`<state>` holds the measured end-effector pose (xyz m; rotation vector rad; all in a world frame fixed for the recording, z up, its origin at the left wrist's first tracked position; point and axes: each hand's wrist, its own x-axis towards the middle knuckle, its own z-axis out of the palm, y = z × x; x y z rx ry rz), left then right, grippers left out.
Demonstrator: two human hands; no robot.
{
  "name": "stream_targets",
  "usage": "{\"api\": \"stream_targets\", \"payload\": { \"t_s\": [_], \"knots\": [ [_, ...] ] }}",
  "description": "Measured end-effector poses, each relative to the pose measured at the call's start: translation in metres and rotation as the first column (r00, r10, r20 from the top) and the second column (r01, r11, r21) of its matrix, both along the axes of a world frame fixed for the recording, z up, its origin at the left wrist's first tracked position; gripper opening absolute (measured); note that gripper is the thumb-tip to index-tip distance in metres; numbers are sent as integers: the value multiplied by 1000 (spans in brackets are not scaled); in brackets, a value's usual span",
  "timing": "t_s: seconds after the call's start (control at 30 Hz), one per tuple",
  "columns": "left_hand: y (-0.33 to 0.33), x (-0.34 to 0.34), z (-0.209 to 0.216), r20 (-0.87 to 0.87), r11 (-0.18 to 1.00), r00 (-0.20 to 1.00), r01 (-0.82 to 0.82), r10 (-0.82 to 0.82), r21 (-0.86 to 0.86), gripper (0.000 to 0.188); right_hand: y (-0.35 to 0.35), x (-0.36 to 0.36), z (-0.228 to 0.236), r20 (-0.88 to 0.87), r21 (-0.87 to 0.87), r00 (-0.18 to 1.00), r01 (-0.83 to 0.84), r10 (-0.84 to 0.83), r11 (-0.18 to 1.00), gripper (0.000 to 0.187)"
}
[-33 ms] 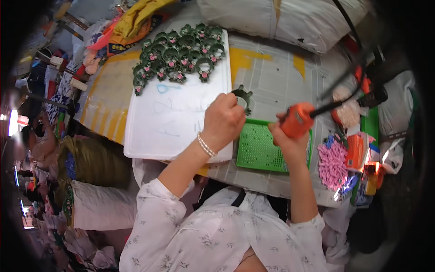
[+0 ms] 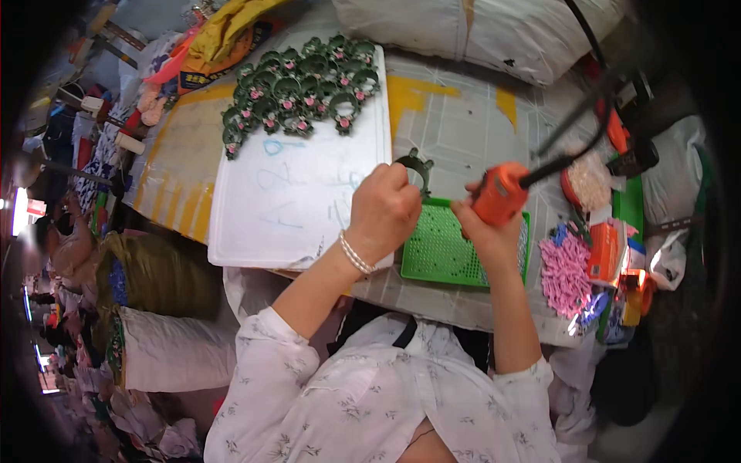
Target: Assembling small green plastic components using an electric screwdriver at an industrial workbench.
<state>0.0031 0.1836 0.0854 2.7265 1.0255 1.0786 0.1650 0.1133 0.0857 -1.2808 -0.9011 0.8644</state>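
My left hand (image 2: 385, 207), a pearl bracelet at its wrist, is closed on a dark green ring-shaped piece with small ear-like bumps (image 2: 419, 171). Part of that piece is hidden behind the fingers. My right hand (image 2: 490, 238) grips an orange hand tool (image 2: 500, 194) with a black cable; the tool's working tip cannot be made out. Both hands are above the table, close to a green perforated basket (image 2: 432, 272). To the left lies a white board (image 2: 255, 224); similar green pieces with pink flowers (image 2: 309, 85) crowd its far end.
Pink small parts (image 2: 566, 276) are heaped at the right, beside an orange box (image 2: 603, 253). A bowl of pale pieces (image 2: 588, 185) stands behind them. Wrapped white bundles (image 2: 494, 35) line the far edge. Sacks (image 2: 176, 351) stand at the lower left.
My right hand and the orange tool have shifted slightly away from me. My left hand has moved a touch to the right, still holding the green piece.
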Motion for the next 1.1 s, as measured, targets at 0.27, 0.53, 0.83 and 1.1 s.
{"api": "stream_targets", "payload": {
  "t_s": [0.27,0.53,0.83,1.1],
  "knots": [
    [-53,19,-3,38,998,999,21,-23,65,20,-9,-9,1,274,2,960,52,-50,999,28],
    [-78,23,6,174,995,981,90,-83,-32,20,-25,3,-1,368,-19,925,107,-93,994,25],
    [-84,-7,-32,641,273,642,585,420,-764,51,-47,13,-4,216,27,976,-38,31,999,26],
    [-95,-1,-33,708,-243,522,852,476,-464,44,-57,13,-2,174,3,978,-116,113,993,27]
  ]
}}
